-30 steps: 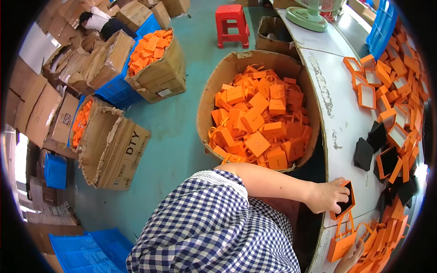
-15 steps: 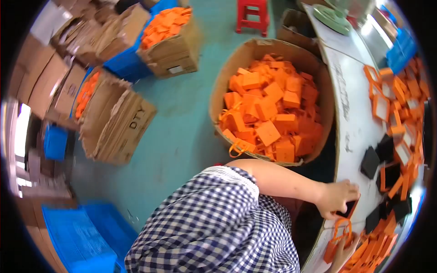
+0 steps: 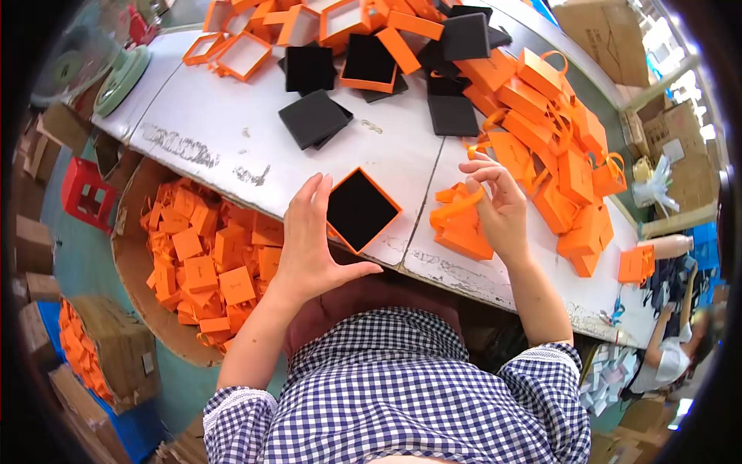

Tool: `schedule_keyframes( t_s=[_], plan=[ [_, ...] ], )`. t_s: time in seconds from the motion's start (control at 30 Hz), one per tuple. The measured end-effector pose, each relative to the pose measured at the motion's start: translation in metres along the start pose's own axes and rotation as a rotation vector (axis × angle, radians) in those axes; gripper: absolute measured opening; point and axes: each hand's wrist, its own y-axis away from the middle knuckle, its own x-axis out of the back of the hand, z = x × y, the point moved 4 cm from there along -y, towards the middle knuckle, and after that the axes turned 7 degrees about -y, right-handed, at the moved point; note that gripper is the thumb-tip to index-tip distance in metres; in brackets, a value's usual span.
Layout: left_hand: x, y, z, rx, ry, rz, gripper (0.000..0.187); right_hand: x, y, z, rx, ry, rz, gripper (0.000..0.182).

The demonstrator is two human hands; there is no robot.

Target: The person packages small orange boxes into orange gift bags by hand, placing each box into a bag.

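An open orange box tray with a black lining (image 3: 360, 209) lies at the near edge of the white table (image 3: 232, 139). My left hand (image 3: 309, 243) cups its left side, fingers and thumb touching its corners. My right hand (image 3: 498, 205) holds a small orange paper bag (image 3: 462, 224) by its ribbon handle, the bag resting on the table just right of the tray.
Black foam pads (image 3: 313, 117) and orange tray frames (image 3: 247, 54) cover the far table. A heap of orange bags (image 3: 564, 155) lies to the right. A round cardboard bin of orange boxes (image 3: 205, 259) stands on the floor at left. Another person (image 3: 668, 356) sits at lower right.
My view has swung from the floor and bin round to the table. The left hand still holds the black-lined tray; the right hand has come into full view gripping the bag's handle.
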Motion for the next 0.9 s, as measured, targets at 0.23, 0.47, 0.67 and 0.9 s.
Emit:
schedule_keyframes(
  t_s=[0.23, 0.47, 0.67, 0.9],
  plan=[
    [-0.006, 0.0, -0.016, 0.062, 0.134, 0.048, 0.092, 0.042, 0.045, -0.038, -0.031, 0.616, -0.475, 0.028],
    [0.005, -0.017, 0.026, -0.12, 0.549, -0.241, 0.112, 0.042, 0.043, -0.018, -0.142, 0.21, -0.553, 0.046],
    [0.022, -0.025, 0.023, -0.183, 0.376, -0.382, 0.11, 0.042, 0.036, -0.045, -0.077, -0.064, -0.655, 0.046],
    [0.04, -0.02, 0.031, -0.188, 0.401, -0.33, 0.107, 0.031, 0.035, -0.043, -0.082, -0.042, -0.682, 0.045]
  ],
)
